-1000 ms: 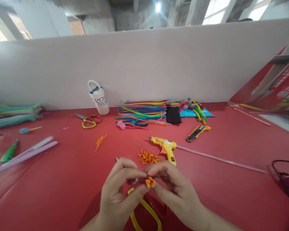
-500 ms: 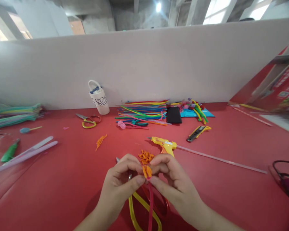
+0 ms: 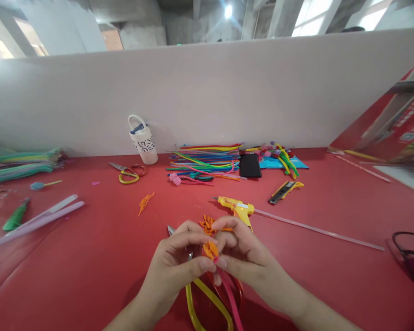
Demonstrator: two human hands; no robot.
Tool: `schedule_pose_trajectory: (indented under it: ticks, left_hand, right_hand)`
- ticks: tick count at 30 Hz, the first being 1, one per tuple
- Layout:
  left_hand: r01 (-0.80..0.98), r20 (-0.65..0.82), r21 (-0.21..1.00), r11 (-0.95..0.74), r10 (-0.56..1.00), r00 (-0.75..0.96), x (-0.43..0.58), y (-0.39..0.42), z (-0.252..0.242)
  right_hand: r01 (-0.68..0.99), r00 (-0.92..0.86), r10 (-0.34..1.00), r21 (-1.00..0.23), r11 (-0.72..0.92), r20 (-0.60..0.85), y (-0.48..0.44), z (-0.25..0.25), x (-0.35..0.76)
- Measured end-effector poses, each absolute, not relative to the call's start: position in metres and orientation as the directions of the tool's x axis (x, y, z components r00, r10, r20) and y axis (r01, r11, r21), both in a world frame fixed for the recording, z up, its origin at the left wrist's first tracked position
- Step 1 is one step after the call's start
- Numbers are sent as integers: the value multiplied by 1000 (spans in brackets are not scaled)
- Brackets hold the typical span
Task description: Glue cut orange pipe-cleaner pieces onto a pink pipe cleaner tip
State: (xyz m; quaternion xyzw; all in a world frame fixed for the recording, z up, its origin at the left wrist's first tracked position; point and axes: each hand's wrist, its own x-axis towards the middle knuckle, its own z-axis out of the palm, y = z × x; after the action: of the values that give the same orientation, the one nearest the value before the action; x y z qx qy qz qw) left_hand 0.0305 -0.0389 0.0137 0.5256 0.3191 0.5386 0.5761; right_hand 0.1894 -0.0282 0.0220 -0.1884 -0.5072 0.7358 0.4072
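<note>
My left hand (image 3: 177,269) and my right hand (image 3: 244,259) meet low in the middle of the view, fingertips pinched together on a small orange pipe-cleaner flower (image 3: 210,250). A pink stem (image 3: 232,299) hangs down from the flower. Under my hands lie scissors with yellow and red handles (image 3: 207,301) on the red table (image 3: 89,257). Just behind my fingers is a small heap of orange pieces (image 3: 207,224), and a yellow glue gun (image 3: 237,209) lies beyond it.
At the back stand a white cup with a handle (image 3: 143,141), a pile of coloured pipe cleaners (image 3: 207,161), a black phone (image 3: 250,165), a second pair of scissors (image 3: 127,173) and a yellow utility knife (image 3: 284,189). A long clear glue stick (image 3: 317,229) runs right. A white partition (image 3: 207,92) closes the far edge.
My hands have lifted the orange flower slightly and moved away from me. The pink stem, hidden a second ago, now hangs below the flower.
</note>
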Motion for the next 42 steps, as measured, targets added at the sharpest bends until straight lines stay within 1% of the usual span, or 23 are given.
schedule_pose_trajectory:
  ticks: [3,4,6,7,9,11,12,17,22,25,32,35,42]
  left_hand:
    - [-250,239,950,-188,953,189,30,-40,14]
    - [-206,267,951,-230,948,172,29,-41,15]
    - [-61,352,936,-347,926,137,29,-44,17]
    - [26,414,907,-420,901,129,29,-45,18]
    - [172,542,810,-561,828,146,29,-47,20]
    - [234,624,721,-653,758,192,29,-48,20]
    - [243,638,699,-672,740,212,28,-49,20]
    - [229,635,698,-678,734,240,26,-49,21]
    - [244,660,658,-712,702,269,28,-50,24]
    - [256,661,651,-714,700,270,29,-50,24]
    - [261,631,688,-677,736,246,31,-48,22]
    - [273,628,691,-669,743,231,31,-49,20]
    - [300,639,673,-676,736,223,33,-52,19]
  right_hand:
    - [-400,-589,799,-902,-162,118,-27,20,191]
    - [-399,-583,805,-902,-164,111,-26,19,191]
    - [-380,-575,811,-913,-150,106,-25,17,192]
    - [-354,-568,816,-926,-127,106,-24,16,192]
    - [-276,-550,828,-960,-55,111,-23,14,192]
    - [-214,-537,835,-977,9,125,-22,13,192]
    - [-206,-532,836,-978,26,134,-22,12,192]
    - [-269,-533,827,-962,38,181,-21,9,192]
    - [-287,-560,805,-958,33,195,-20,6,193]
    - [-276,-554,804,-959,65,214,-18,7,193]
    - [-208,-525,814,-964,162,250,-18,10,193]
    - [-189,-501,827,-964,185,257,-18,9,193]
    - [-177,-509,813,-958,224,284,-18,8,192]
